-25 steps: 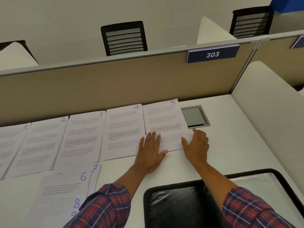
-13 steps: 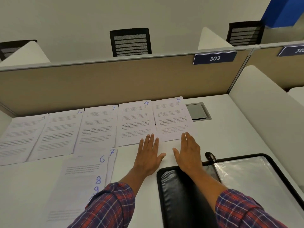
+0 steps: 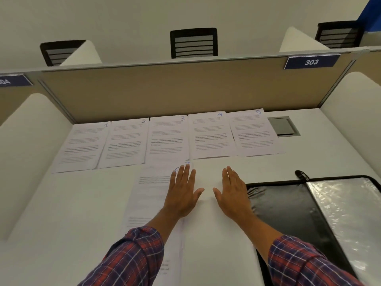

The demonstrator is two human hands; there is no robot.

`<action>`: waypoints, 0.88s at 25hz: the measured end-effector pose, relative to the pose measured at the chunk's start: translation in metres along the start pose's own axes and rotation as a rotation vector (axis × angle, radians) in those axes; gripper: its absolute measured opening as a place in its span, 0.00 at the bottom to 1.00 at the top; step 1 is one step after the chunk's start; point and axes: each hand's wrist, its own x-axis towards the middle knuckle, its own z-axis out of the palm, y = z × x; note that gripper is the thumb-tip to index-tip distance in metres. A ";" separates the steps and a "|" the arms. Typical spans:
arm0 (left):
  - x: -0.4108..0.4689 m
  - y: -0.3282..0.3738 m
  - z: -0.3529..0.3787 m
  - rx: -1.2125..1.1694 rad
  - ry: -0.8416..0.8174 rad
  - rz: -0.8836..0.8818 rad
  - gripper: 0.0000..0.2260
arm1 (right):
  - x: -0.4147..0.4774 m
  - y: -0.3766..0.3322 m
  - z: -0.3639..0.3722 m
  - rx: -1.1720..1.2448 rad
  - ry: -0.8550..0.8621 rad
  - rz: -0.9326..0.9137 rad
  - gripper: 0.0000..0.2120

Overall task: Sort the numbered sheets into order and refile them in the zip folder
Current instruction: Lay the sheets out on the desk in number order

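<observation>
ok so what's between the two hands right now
Nothing: in the head view, only bare white desk shows between the left hand and the right hand. The unsorted sheets lie under the left hand, the zip folder beside the right.

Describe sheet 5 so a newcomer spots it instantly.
Find the tan partition behind the desk; a row of sheets lies along its foot. Sheet 5 is the rightmost, next to the grey desk hatch, with a blue handwritten 5 top right.
</observation>
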 end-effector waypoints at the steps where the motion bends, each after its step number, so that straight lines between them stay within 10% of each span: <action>1: -0.010 -0.016 0.000 0.003 -0.009 -0.014 0.40 | -0.004 -0.014 0.004 0.026 -0.018 -0.005 0.37; 22: -0.117 -0.131 0.037 -0.107 -0.083 -0.046 0.47 | -0.007 -0.124 0.055 0.324 -0.101 0.076 0.23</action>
